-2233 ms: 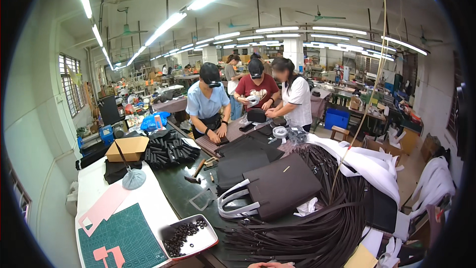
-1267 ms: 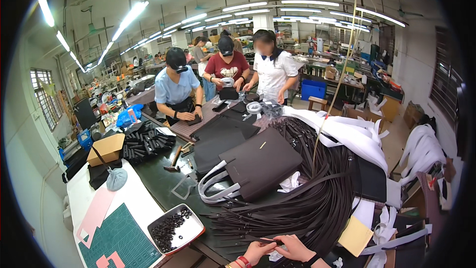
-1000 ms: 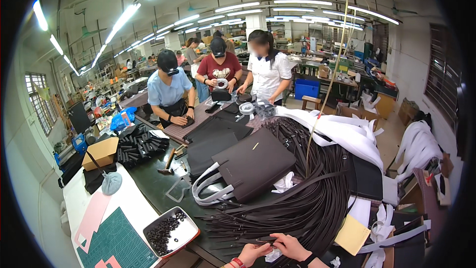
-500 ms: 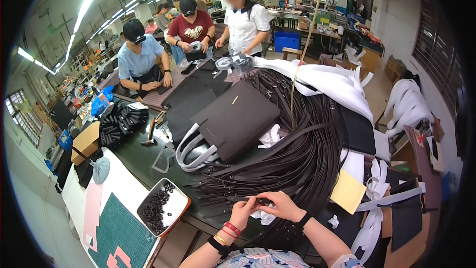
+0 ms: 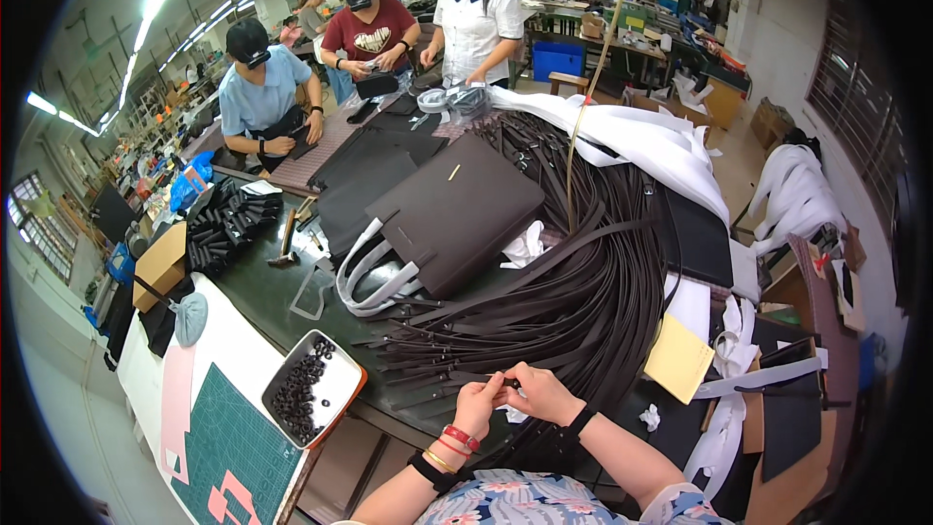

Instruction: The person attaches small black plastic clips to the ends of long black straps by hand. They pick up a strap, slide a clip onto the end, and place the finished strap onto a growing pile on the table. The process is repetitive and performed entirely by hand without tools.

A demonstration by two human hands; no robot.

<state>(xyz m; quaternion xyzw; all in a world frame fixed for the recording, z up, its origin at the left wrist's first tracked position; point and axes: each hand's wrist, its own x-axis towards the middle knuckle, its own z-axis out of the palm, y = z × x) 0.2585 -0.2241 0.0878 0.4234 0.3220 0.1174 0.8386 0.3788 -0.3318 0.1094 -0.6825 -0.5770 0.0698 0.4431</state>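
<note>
At the near edge of the dark surface [image 5: 253, 292], the left hand [image 5: 478, 404] and right hand [image 5: 540, 393] met, fingers pinched on one dark leather strap [image 5: 457, 376] end, beside the fanned strap pile [image 5: 573, 292] and tray of black rings [image 5: 313, 387].

Small part between the left hand [image 5: 478, 404] and right hand [image 5: 540, 394], too tiny to identify.

Cardboard box: we see an open brown carton [image 5: 163, 262] far left of our hands, at the table's left edge.
Blue crate: a blue rectangular bin [image 5: 558, 59] stands far ahead of our hands, behind the standing worker.
Blue bag: a crumpled blue plastic pack [image 5: 185, 190] lies beyond the carton.
Labels, screens: we cannot make any out.
</note>
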